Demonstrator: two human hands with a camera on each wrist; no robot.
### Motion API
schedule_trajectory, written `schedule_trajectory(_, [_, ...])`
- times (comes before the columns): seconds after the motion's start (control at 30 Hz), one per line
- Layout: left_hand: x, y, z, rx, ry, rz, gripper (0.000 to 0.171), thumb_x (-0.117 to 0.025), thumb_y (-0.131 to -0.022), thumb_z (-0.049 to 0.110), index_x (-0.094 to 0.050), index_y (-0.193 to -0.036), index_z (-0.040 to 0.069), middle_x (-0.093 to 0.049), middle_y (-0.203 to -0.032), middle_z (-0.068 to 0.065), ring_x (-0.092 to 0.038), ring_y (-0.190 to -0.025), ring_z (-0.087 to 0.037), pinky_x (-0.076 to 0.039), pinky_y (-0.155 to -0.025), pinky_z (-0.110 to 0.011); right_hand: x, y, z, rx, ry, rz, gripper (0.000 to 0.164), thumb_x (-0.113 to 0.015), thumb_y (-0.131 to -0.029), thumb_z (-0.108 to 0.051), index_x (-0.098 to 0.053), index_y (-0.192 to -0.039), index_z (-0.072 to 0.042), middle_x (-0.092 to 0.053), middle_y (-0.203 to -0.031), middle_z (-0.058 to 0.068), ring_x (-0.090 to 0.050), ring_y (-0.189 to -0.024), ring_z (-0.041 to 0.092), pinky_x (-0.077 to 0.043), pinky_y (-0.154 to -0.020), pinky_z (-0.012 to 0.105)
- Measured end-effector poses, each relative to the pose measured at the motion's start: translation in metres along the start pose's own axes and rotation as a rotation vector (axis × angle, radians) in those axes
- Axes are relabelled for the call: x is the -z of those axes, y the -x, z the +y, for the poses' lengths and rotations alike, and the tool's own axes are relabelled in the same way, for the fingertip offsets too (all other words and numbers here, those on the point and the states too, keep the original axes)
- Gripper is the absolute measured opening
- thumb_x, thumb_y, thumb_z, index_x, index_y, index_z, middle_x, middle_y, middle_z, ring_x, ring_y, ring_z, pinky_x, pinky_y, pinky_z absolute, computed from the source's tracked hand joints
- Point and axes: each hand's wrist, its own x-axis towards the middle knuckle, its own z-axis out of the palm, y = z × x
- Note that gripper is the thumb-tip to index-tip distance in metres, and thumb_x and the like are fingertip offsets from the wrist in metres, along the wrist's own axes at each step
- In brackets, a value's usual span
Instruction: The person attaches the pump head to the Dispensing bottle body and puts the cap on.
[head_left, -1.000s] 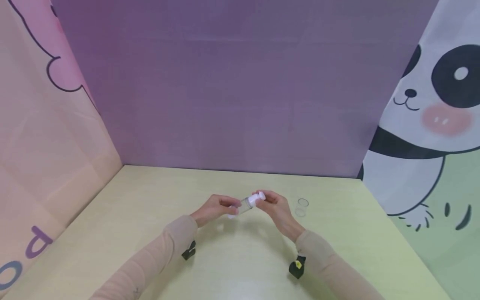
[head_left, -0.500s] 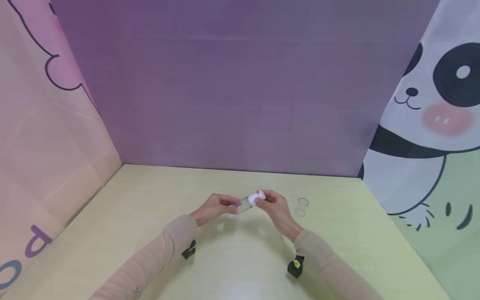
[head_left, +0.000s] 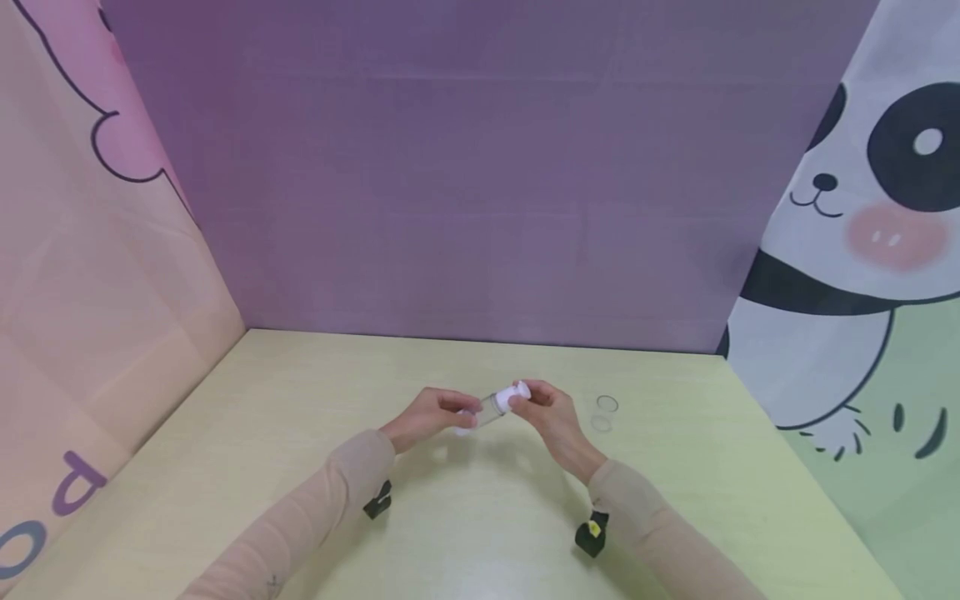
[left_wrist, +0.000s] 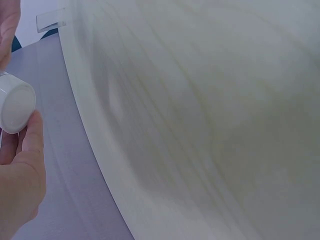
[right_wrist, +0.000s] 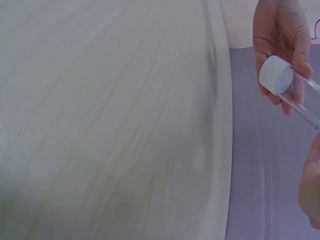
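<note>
Between the hands, above the table, a clear bottle [head_left: 489,410] is held tilted, its right end higher. It has a white cap-like base [right_wrist: 272,74] at the left end and a white top [head_left: 513,395] at the right, which looks like a pump head. My left hand [head_left: 429,417] grips the base end between thumb and fingers. My right hand [head_left: 553,421] pinches the white top. The left wrist view shows the flat end of the base with the left fingertips [left_wrist: 33,131] against it. In the right wrist view the bottle's upper end is cut off.
A clear open cylinder, perhaps a cap [head_left: 601,414], lies on the pale wood table [head_left: 480,517], right of my right hand. A purple backdrop [head_left: 480,167] rises behind the table. Printed cloth panels, one with a panda [head_left: 817,367], stand at both sides.
Hardly anything differs: both hands keep hold of the bottle at nearly the same place and tilt. The clear cylinder stays where it lay.
</note>
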Motion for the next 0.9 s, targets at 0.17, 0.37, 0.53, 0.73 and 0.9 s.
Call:
schedule_trajectory(0.17, [-0.0004, 0.0006, 0.0004, 0.006, -0.004, 0.006, 0.029, -0.067, -0.084, 0.019, -0.066, -0.112, 0.015, -0.061, -0.12, -0.005, -0.056, -0.104, -0.019, -0.045, -0.093, -0.039, 0.0017, 0.0005, -0.0001, 0.008, -0.084, -0.041, 0.044, -0.068, -0.081, -0.01, -0.052, -0.121, 0.0, -0.059, -0.12, 0.011, -0.058, -0.102, 0.013, -0.046, -0.093, 0.03])
schedule_trajectory(0.37, [-0.0004, -0.0002, 0.0006, 0.019, -0.013, 0.013, 0.029, -0.067, -0.084, 0.02, -0.066, -0.112, 0.016, -0.06, -0.122, -0.005, -0.055, -0.107, -0.02, -0.044, -0.094, -0.041, 0.0047, 0.004, -0.0031, 0.071, -0.227, -0.164, 0.05, -0.059, -0.082, 0.005, -0.042, -0.129, 0.006, -0.054, -0.129, 0.014, -0.058, -0.107, 0.009, -0.044, -0.094, 0.025])
schedule_trajectory(0.53, [-0.0008, -0.0009, 0.0007, 0.018, -0.01, 0.013, 0.029, -0.067, -0.084, 0.02, -0.066, -0.112, 0.016, -0.06, -0.122, -0.005, -0.055, -0.109, -0.021, -0.044, -0.094, -0.041, 0.006, 0.0046, -0.0038, 0.092, -0.26, -0.223, 0.053, -0.057, -0.082, 0.009, -0.036, -0.131, 0.009, -0.061, -0.121, 0.005, -0.059, -0.107, 0.009, -0.044, -0.095, 0.024])
schedule_trajectory(0.73, [-0.0006, 0.0001, 0.0013, 0.021, -0.009, 0.015, 0.028, -0.066, -0.084, 0.019, -0.066, -0.112, 0.016, -0.06, -0.122, -0.005, -0.055, -0.108, -0.021, -0.045, -0.093, -0.04, 0.0049, 0.0046, -0.0054, 0.063, -0.238, -0.205, 0.051, -0.058, -0.082, 0.008, -0.039, -0.13, 0.008, -0.063, -0.119, 0.002, -0.058, -0.108, 0.008, -0.043, -0.096, 0.025])
schedule_trajectory(0.9, [0.0002, 0.0002, 0.0015, 0.016, -0.014, 0.014, 0.028, -0.066, -0.084, 0.018, -0.066, -0.112, 0.016, -0.06, -0.122, -0.005, -0.055, -0.108, -0.02, -0.045, -0.094, -0.041, 0.0046, 0.0046, -0.0065, 0.049, -0.234, -0.195, 0.05, -0.058, -0.083, 0.007, -0.04, -0.13, 0.007, -0.06, -0.123, 0.006, -0.057, -0.109, 0.009, -0.043, -0.096, 0.025])
